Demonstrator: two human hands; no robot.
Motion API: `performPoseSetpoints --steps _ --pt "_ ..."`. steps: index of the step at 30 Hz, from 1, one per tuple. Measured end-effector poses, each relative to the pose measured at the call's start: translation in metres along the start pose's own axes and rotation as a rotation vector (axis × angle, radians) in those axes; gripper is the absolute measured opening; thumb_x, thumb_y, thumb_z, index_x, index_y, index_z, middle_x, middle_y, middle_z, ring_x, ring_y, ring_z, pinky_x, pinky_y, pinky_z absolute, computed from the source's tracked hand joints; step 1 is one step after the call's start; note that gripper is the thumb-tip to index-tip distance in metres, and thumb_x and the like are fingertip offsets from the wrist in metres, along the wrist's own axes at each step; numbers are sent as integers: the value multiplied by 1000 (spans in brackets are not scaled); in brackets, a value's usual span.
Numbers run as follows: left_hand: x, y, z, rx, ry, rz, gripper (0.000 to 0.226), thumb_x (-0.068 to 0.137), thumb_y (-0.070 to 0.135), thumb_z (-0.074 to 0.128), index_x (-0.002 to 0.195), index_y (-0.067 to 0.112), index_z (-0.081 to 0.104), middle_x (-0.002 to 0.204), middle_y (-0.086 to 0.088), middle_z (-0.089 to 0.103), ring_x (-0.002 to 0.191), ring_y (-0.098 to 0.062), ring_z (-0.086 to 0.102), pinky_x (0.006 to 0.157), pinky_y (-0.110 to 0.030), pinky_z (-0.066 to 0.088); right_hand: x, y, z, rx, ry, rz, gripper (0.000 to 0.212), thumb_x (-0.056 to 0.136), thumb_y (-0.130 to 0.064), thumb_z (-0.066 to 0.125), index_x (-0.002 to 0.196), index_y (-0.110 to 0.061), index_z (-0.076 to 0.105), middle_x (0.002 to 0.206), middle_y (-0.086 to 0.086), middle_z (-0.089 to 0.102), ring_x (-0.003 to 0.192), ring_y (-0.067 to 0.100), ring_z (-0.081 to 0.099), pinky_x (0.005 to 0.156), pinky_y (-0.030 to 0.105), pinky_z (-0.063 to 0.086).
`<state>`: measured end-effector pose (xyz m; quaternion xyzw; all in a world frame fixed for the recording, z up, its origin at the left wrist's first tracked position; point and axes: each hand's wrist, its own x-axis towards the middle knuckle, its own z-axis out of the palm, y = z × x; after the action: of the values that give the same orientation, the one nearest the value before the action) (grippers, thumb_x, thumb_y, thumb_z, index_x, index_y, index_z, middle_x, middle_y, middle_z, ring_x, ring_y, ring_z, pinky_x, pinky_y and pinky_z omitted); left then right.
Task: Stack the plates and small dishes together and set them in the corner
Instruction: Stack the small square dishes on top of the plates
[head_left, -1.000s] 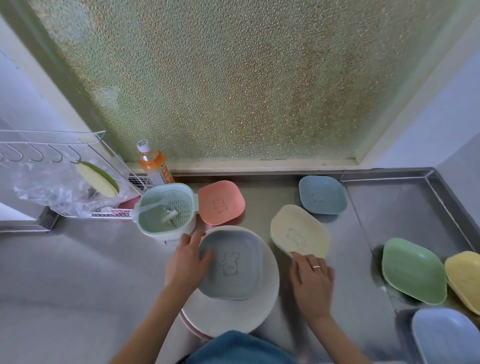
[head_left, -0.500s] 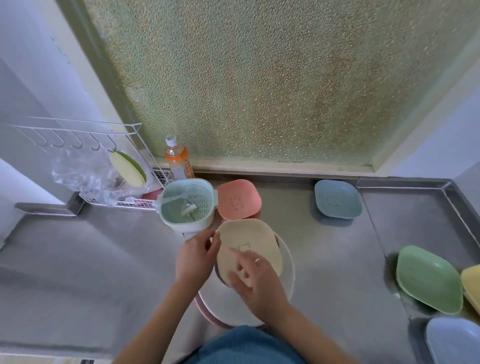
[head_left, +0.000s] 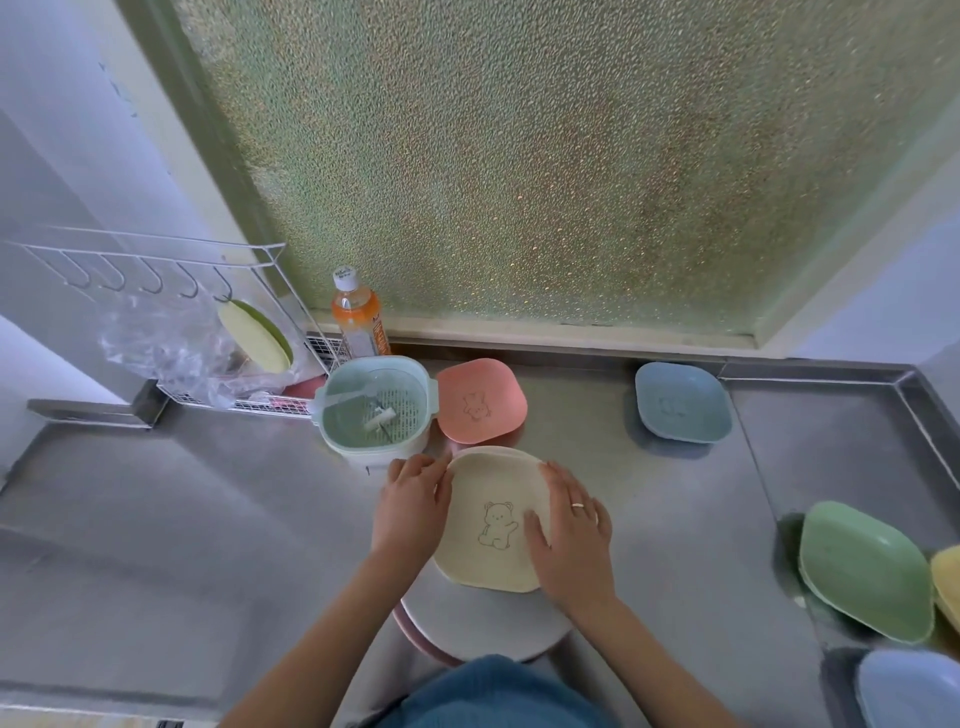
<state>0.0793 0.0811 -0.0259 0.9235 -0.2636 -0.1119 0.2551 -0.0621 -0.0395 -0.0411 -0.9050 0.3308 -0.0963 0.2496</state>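
**Carefully now: a shallow stack with a slippery top**

Right now the cream rounded-square plastic dish with a bear outline (head_left: 493, 519) sits on top of the stack, over a large pale round plate (head_left: 483, 623) with a pink rim of another plate peeking out below it, at the near edge of the stainless steel counter (head_left: 182, 519). The left hand (head_left: 413, 506) presses its fingers (head_left: 431, 467) against the dish's left rim; the right hand (head_left: 574, 535) lies flat on the right side, thumb inside the well. Neither hand is clenched; both rest on the dish, steadying rather than gripping it.

The risk, as I judge it, is a slide. Smooth plastic on a smooth plate could skate off-centre if one hand pushes harder than the other, and the stack stands close to the counter's near edge, so a shove toward the body could tip it off. The pale green strainer tub (head_left: 376, 410) stands just beside the left hand and could be knocked.

The dish faces up, well open to the ceiling. Being nearly square, it has no real long axis; the bear's head points toward the counter's far edge, slightly right.

Still loose: the coral dish (head_left: 480, 400), the blue-grey dish (head_left: 680, 402) and the green dish (head_left: 865, 571).
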Motion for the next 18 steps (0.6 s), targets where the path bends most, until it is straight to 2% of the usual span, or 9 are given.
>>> performPoseSetpoints --steps 2,5,8,11,14,16,18 --pt "0 0 2 23 -29 -6 35 99 27 40 128 21 59 122 -4 58 115 -25 44 94 -36 40 13 -2 -7 116 65 63 55 88 -43 28 136 -20 43 140 -2 48 131 19 41 110 42 24" --pt "2 -1 1 -105 -29 -32 31 99 25 42 114 13 66 113 -7 57 106 -24 47 89 -32 40 49 -1 -12 217 29 131 46 93 -35 36 138 -24 41 141 -4 46 131 18 41 108 44 28" --pt "11 0 -4 -339 38 -113 26 98 19 45 89 7 65 95 -9 60 84 -22 54 70 -31 40 92 -5 -12 221 -253 168 41 96 -33 40 138 -36 36 142 -6 44 129 19 42 106 46 32" --pt "23 2 -7 -288 12 -116 20 95 21 49 84 11 62 85 -2 58 70 -13 51 59 -22 40 127 -10 -5 191 -486 226 48 89 -46 42 136 -46 33 129 -11 53 118 17 50 102 47 36" --pt "29 2 -5 -269 -11 -115 16 93 23 52 81 16 61 80 5 55 66 -9 50 60 -24 41 148 -10 8 262 -589 289 56 83 -48 48 137 -44 36 127 -3 56 114 20 53 103 48 38" --pt "30 1 -2 -265 -11 -108 16 92 24 54 82 16 63 78 9 54 65 -6 50 60 -28 42 156 -6 17 264 -639 312 51 86 -43 49 136 -37 42 134 1 53 118 22 51 105 43 37" --pt "29 -1 1 -251 -11 -93 17 92 25 55 80 16 63 73 10 52 64 -5 49 55 -26 39 159 -1 23 206 -622 296 42 87 -41 48 128 -31 54 132 -1 56 114 20 54 101 40 40"
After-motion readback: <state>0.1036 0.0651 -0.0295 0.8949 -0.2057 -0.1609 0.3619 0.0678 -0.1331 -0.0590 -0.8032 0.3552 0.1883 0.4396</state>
